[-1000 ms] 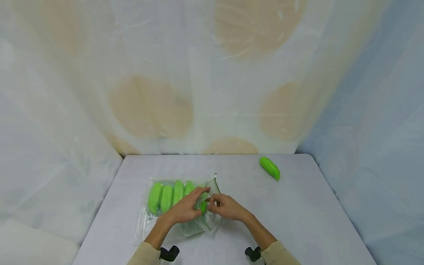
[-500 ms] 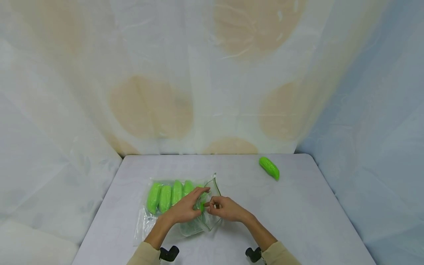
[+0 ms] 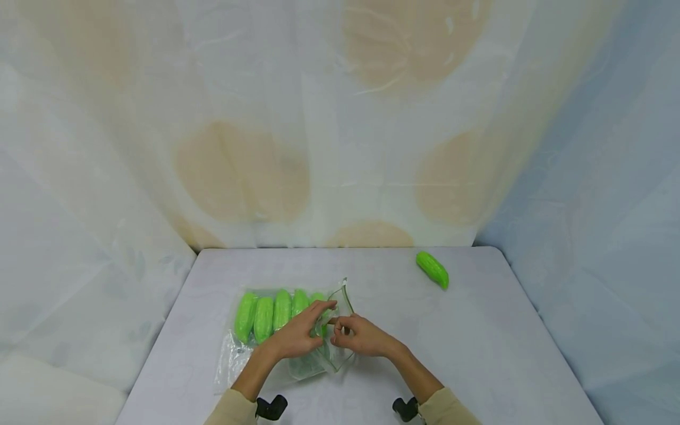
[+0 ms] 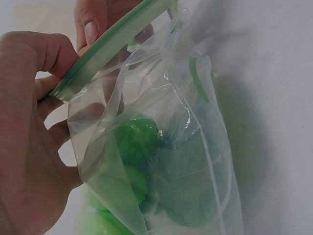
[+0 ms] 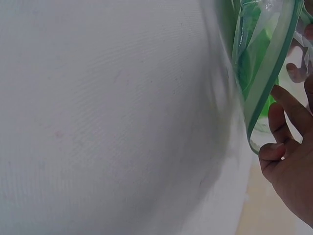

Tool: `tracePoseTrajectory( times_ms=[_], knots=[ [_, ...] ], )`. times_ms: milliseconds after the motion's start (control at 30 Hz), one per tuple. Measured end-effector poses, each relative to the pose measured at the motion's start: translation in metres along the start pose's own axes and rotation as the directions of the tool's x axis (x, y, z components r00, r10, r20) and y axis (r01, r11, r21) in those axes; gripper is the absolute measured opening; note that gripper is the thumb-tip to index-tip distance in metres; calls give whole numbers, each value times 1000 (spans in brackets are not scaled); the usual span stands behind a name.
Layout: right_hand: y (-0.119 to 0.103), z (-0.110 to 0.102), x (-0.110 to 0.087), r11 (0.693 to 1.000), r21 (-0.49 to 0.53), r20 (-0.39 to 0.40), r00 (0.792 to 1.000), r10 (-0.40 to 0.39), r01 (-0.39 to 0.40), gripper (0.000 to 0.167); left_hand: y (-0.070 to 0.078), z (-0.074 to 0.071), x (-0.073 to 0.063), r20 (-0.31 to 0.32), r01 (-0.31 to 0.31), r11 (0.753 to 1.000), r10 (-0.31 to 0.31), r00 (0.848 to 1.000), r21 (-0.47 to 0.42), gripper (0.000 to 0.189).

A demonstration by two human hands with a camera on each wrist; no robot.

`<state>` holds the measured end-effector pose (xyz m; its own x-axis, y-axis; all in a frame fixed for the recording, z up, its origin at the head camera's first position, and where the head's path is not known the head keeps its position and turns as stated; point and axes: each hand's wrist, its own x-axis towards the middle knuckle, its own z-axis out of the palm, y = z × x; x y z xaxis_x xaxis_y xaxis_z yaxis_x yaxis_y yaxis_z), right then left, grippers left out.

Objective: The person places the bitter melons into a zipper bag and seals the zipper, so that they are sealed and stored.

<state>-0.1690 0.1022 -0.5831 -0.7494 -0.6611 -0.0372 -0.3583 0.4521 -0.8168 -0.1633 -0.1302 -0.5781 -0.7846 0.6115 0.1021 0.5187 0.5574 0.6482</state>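
Observation:
A clear zip bag [image 3: 231, 360] lies on the table, its green-edged mouth facing right and spread wide. Inside it, several light green cucumbers [image 3: 246, 317] lie side by side. My left hand [image 3: 297, 332] grips the bag's edge, thumb and fingers curled at the green zip strip [image 4: 100, 51] in the left wrist view. At the mouth, my right hand [image 3: 363, 335] reaches in with an outstretched finger toward the nearest cucumber [image 4: 137, 139]. The right wrist view shows that hand [image 5: 293, 169] beside the strip, its other fingers bent. The finger's tip is hidden by plastic.
One loose cucumber [image 3: 432, 270] rests at the back right of the white table [image 3: 478, 354]. Patterned sheeting [image 3: 329, 147] hangs behind the table and along both sides.
The cucumber nearest the mouth has gone deeper left into the bag, and the others have shifted slightly left. My right finger has moved a little at the mouth; my left hand stays put.

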Motion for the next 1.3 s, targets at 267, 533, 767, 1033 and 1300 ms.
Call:
tracePoseTrajectory(
  times_ms=[267, 533, 767, 1033, 1300],
  knots=[
    [0, -1, 1, 1000, -20, -2, 1000, -8, 8, 16, -2, 1, 0, -9, -2, 1000, 2, 1000, 4, 86],
    [3, -3, 3, 999, -3, 4, 999, -36, 36, 17, -1, 1, 0, -8, -8, 1000, 8, 1000, -5, 86],
    [3, -6, -1, 999, 7, -9, 999, -43, 43, 13, 0, 1, 0, -5, -1, 1000, 1, 1000, -2, 86],
    [3, -13, -6, 999, -16, -60, 997, -46, 45, 9, 1, 1, 0, -4, 1, 1000, -1, 1000, 0, 86],
    [7, -17, -11, 999, -18, -79, 996, -29, 28, 27, 1, -1, 0, -6, -2, 1000, 2, 1000, 0, 85]
  ],
)
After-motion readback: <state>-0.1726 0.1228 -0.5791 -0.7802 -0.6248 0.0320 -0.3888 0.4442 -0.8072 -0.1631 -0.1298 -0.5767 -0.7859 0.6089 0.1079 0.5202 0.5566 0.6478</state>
